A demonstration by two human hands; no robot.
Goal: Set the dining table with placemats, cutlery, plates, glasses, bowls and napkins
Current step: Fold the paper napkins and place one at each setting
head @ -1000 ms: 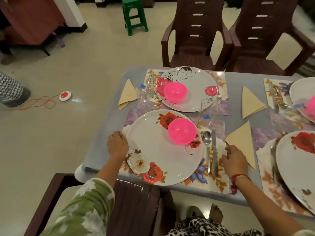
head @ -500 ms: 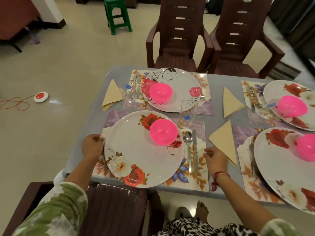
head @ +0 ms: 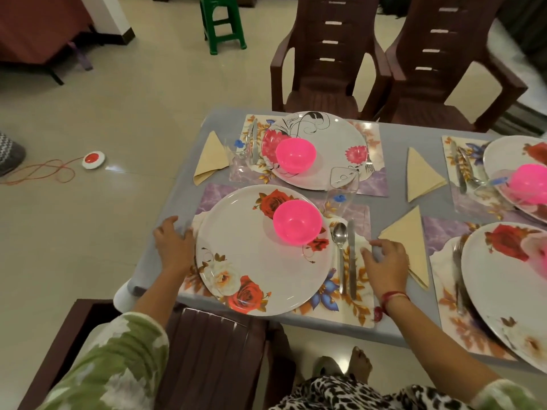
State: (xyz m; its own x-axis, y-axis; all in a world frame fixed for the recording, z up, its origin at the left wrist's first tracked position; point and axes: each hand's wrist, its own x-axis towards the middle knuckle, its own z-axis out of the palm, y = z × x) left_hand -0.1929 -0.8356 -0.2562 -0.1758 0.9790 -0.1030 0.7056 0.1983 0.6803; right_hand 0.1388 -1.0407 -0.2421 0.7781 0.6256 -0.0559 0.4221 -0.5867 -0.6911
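Head view: a hand at each side of the near placemat point(head: 349, 309), place setting apparently complete
The landmark is the near plate point(head: 260, 270), white with red roses, lying on the floral placemat at the table's point(head: 154, 270) near edge. The left hand point(head: 173, 247) is just left of the plate at the mat's edge, and it cannot be told whether it pinches the mat or only rests there. The right hand point(head: 384, 264), right of the plate, is slack, its fingers spread over the mat's border and gripping nothing. One hand per side suggests the mat is being squared to the table edge. A glossy pink bowl point(head: 297, 222) sits on the plate's far right part; spoon point(head: 340, 250) and knife point(head: 351, 255) lie parallel just right of the plate; a folded beige napkin point(head: 410, 244) lies further right; a clear glass point(head: 340, 190) stands beyond the plate
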